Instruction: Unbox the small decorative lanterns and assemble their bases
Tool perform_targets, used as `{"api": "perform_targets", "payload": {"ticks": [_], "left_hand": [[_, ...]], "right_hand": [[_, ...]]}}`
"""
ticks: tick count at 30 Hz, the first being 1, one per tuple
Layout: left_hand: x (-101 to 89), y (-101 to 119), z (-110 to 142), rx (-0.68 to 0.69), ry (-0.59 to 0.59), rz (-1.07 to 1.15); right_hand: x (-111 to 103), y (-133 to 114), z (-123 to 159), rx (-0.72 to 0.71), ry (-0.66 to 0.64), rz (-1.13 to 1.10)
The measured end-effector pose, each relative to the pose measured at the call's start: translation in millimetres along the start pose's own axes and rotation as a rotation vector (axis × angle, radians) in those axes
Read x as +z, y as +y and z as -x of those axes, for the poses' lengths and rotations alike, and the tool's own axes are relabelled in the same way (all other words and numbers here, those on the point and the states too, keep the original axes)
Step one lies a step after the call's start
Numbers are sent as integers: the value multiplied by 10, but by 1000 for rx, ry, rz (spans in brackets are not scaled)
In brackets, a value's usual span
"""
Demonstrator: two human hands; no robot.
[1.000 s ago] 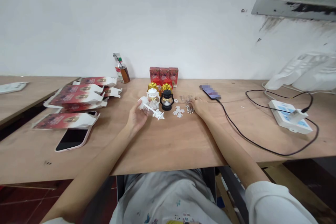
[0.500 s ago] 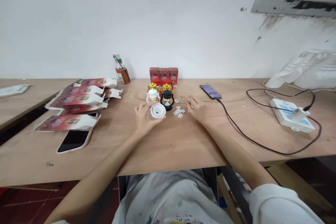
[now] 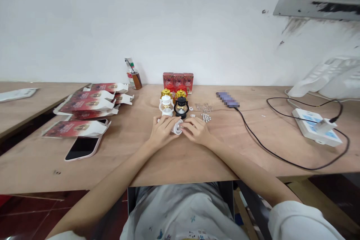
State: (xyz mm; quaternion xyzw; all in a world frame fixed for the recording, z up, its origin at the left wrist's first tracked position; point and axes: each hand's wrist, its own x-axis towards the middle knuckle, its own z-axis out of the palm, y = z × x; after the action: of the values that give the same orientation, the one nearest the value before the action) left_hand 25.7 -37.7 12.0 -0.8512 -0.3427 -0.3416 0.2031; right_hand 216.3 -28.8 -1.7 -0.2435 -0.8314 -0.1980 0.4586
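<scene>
My left hand (image 3: 163,132) is wrapped round a small white lantern (image 3: 177,127), tipped so that its round base faces right. Most of the lantern is hidden by the fingers. At that base, my right hand (image 3: 197,130) has its fingertips pinched together; whatever they hold is too small to make out. Just beyond stand a white mini lantern (image 3: 167,105) and a black mini lantern (image 3: 181,107), with gold lanterns (image 3: 181,93) behind them. Small round silvery pieces (image 3: 206,117), thin metal bits (image 3: 204,107) and little white plastic pieces (image 3: 192,115) lie near my right hand.
Red boxes (image 3: 178,80) stand at the back. Unfolded red cartons (image 3: 92,101) and a pink-edged phone (image 3: 83,148) lie at left, near a bottle of brown liquid (image 3: 136,79). At right are a charging phone (image 3: 227,99), its black cable (image 3: 261,146) and a power strip (image 3: 316,125).
The white lantern has been turned so its base points right, and my left hand has shifted right and nearer. From the small metal parts, my right hand has come over to the lantern's base.
</scene>
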Motion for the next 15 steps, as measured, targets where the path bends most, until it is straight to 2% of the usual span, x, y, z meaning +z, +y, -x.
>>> {"api": "perform_targets", "payload": {"ticks": [7, 15], "left_hand": [[29, 5, 17, 1, -59, -28], [52, 6, 27, -52, -121, -6]], "right_hand": [[43, -56, 20, 181, -28, -185], [64, -51, 36, 217, -99, -162]]}}
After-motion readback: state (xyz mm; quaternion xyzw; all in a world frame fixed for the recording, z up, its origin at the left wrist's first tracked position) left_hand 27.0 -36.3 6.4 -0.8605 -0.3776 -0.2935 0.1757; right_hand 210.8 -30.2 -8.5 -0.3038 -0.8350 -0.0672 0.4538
